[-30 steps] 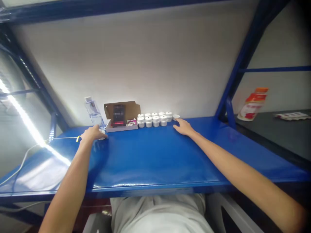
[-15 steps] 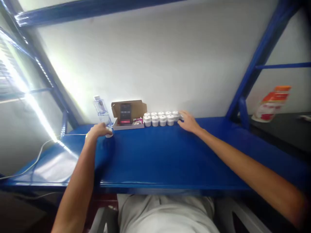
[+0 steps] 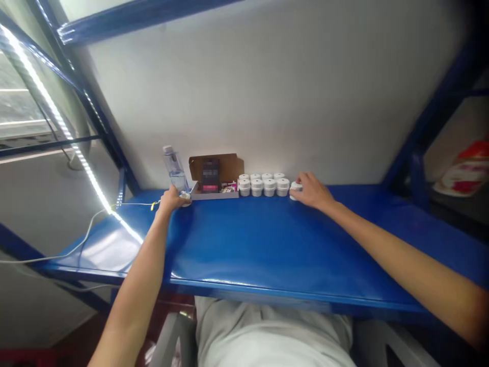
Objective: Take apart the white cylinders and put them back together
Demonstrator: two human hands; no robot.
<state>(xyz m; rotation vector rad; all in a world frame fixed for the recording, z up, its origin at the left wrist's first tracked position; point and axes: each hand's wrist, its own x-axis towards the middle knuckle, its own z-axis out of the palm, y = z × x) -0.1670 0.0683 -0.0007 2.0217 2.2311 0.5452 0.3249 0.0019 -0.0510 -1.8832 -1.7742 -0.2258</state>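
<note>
The right hand point(image 3: 313, 192) pinches a white jar point(image 3: 295, 189) between thumb and fingers, upright at the desk's far side. A gap now parts it from the eight other jars point(image 3: 269, 187); half a second ago the back row's end jar, seemingly this one, stood against them. The left hand point(image 3: 171, 200) is curled at a white piece point(image 3: 185, 197), its grip too hidden to tell, near the bottle point(image 3: 177, 176). Between bottle and jars sits the open box point(image 3: 216, 195) on the desk point(image 3: 244, 239).
</note>
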